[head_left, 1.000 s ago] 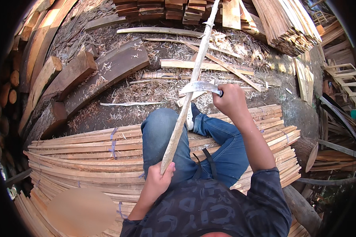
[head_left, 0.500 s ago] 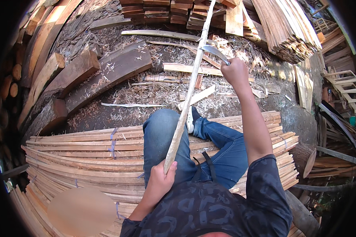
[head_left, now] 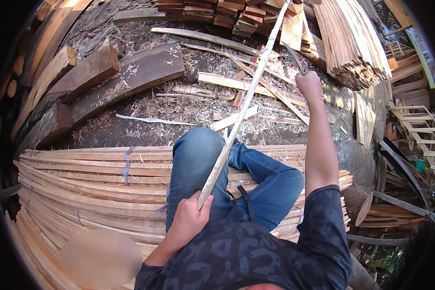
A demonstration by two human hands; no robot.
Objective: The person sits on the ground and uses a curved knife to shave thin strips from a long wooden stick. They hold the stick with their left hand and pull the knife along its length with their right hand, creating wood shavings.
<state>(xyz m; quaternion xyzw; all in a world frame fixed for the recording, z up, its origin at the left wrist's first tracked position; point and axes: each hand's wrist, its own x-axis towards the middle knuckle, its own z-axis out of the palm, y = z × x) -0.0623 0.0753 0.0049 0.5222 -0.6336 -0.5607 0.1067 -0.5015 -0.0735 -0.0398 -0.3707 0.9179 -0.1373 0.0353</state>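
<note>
My left hand (head_left: 191,217) is closed round the near end of a long pale wooden stick (head_left: 249,96), close to my body. The stick slants away over my raised knee (head_left: 195,150), its far end reaching the stacked boards. My right arm is stretched forward, and my right hand (head_left: 309,88) grips the handle of a curved knife (head_left: 293,55). Its blade points up and left, apart from the stick and to the right of it. Bundles of wood strips (head_left: 96,169), tied with purplish bands, lie under my legs.
Wood shavings (head_left: 150,104) and loose slats (head_left: 237,118) litter the ground ahead. Thick dark beams (head_left: 130,72) lie at the left. Stacked boards (head_left: 227,17) stand at the far side, with a large bundle of laths (head_left: 353,43) at far right. A log (head_left: 357,205) sits at the right.
My right hand has moved right and slightly forward, taking the knife's blade off the stick. The stick's far end has swung to the right. My left hand keeps its hold.
</note>
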